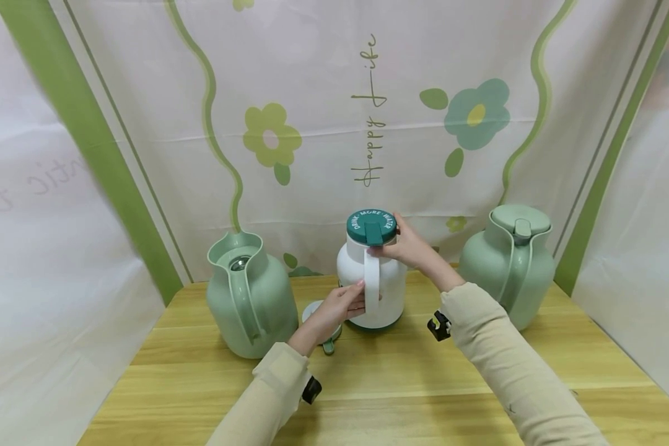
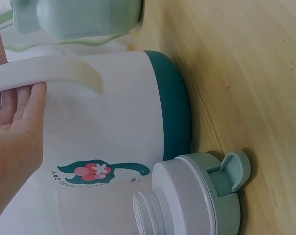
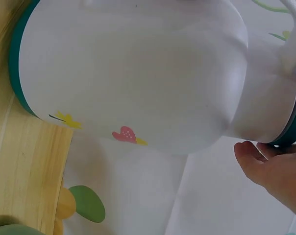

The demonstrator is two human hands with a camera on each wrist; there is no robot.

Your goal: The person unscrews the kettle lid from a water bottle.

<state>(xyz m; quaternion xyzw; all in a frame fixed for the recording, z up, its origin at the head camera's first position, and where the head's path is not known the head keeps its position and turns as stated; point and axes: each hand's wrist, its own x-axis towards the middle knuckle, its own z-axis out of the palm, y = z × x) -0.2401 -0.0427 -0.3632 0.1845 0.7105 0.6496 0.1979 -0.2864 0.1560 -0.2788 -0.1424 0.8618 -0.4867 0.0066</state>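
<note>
1. Centrally, head view: one white jug point(image 1: 391, 286), upright near the back of the wooden surface point(image 1: 379, 396); teal lid point(image 1: 368, 223) on top, lettered "DRINK MORE WATER"; handle point(image 1: 371, 279) facing the person.
2. Head view, left hand point(image 1: 334, 306): at the handle, fingers close together and reaching behind it, thumb against its side.
3. Head view, right hand point(image 1: 407, 244): at the teal lid's rim, fingers and thumb pinching it, thumb by the handle's upper end.
4. Head view, neighbours: one uncovered green jug point(image 1: 279, 303), upright, to the left; one lidded green jug point(image 1: 485, 266), upright, to the right; one stopper point(image 1: 312, 308) between the uncovered jug and the white one, partly hidden by the left hand. Printed curtain point(image 1: 323, 173) behind.
5. Left wrist view: left fingers nearly straight, side by side, behind the handle; no closed grip shows. Stopper stands threaded end up, near the teal base point(image 2: 172, 107); contact cannot be judged.
6. Right wrist view: right fingers bent beneath the teal lid's rim, beside the neck point(image 3: 265, 98); the rest is cut off by the frame.
7. Handling note, by judgement: the step appears to be steadying the white jug by handle and lid. Best served by wrapping the left fingers fully round the handle, spreading the right hand's pressure evenly, holding the base level, and steering clear of the stopper, which could be knocked.
</note>
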